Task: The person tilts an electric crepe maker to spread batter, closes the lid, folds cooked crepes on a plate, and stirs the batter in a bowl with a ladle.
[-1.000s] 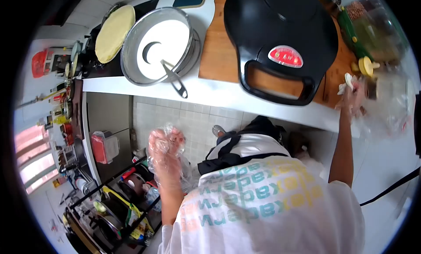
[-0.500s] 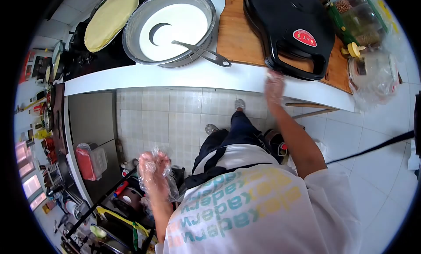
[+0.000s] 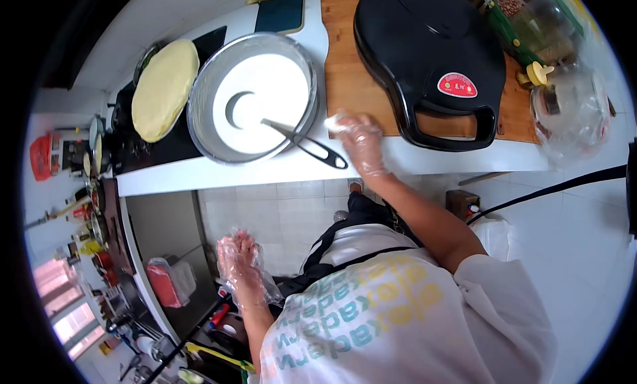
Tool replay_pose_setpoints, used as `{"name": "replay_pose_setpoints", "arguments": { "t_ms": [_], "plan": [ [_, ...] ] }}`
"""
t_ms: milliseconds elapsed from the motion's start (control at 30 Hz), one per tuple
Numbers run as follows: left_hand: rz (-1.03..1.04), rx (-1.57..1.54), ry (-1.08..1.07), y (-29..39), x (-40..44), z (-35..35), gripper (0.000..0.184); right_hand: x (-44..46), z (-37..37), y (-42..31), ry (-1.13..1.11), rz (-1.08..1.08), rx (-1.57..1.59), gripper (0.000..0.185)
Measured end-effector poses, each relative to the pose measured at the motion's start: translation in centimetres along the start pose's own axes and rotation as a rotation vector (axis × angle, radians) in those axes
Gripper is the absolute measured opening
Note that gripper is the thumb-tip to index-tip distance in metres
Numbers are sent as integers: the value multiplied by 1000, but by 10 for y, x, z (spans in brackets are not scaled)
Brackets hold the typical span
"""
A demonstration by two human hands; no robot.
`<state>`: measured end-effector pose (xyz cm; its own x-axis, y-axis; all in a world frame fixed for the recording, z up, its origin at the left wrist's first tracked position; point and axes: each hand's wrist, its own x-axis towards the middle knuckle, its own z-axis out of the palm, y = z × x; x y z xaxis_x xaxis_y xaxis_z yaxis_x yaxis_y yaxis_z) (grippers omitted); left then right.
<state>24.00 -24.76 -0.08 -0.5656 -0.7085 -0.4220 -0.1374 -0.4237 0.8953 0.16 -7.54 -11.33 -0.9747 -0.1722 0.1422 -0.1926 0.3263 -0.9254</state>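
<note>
Gripping a small white wad [image 3: 337,124] at its fingertips, the right hand [image 3: 361,144], in a clear plastic glove, is over the front edge of the bench [image 3: 199,172]. Whether the wad is paper or cloth cannot be told, nor whether it touches the surface below. Left of that hand, and near it, is the black handle of a ladle [image 3: 294,138], which leans over the rim of a metal bowl [image 3: 204,112]. The bowl holds a white liquid [image 3: 275,85], and the ladle's head sits in it.

Beyond the right hand lies a wooden board [image 3: 358,95]. To the right of the hand, on the board, stands a black griddle [image 3: 418,49], lid down, its handle toward the person. Farther right are a yellow-topped bottle [image 3: 536,74] and a jar [image 3: 574,109] under clear plastic.

The left hand [image 3: 239,253], also in clear plastic, is held low in front of the body, well apart from the bench. Its fingers appear loosely curled; whether they hold anything cannot be told. Well beyond it, left of the bowl, lies a round yellow pancake [image 3: 164,89].
</note>
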Motion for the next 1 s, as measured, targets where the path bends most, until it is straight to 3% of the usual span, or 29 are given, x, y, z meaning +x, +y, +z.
{"name": "replay_pose_setpoints", "arguments": {
  "t_ms": [67, 167, 267, 300, 400, 433, 533, 567, 733, 800, 867, 933, 1000],
  "plan": [
    [-3, 12, -21, 6, 16, 10, 31, 23, -10, 12, 184, -218, -318, 23],
    [-21, 31, -7, 15, 31, 24, 31, 30, -10, 32, 98, -24, -506, 31],
    [-45, 43, 8, 16, 45, 28, 29, 39, -8, 37, 91, -178, -653, 31],
    [-50, 40, -2, 16, 50, 29, 29, 48, -6, 26, 18, -19, -641, 31],
    [-74, 46, -17, 19, 62, 25, 29, 70, 17, 30, 143, 67, -488, 33],
    [-83, 49, -14, 21, 66, 24, 29, 78, 15, 3, 183, -31, -605, 32],
    [-89, 8, 6, 30, 79, 22, 27, 104, 47, 18, 307, -8, -560, 33],
    [-85, -18, 12, 34, 84, 22, 25, 113, 61, 28, 443, -70, -546, 28],
    [-70, 43, -57, 63, 112, 11, 26, 144, 41, 12, -14, 447, 39, 25],
    [-67, 75, -98, 69, 127, 5, 31, 134, 36, 0, -92, 775, 168, 21],
    [-83, 157, -147, 71, 151, -6, 42, 88, 29, 26, -195, 332, -174, 21],
    [-67, 176, -194, 71, 168, -10, 41, 45, 15, 44, -222, -120, -528, 24],
    [-45, 200, -212, 72, 179, -11, 37, 15, -2, 35, -254, -278, -570, 19]
  ]
}}
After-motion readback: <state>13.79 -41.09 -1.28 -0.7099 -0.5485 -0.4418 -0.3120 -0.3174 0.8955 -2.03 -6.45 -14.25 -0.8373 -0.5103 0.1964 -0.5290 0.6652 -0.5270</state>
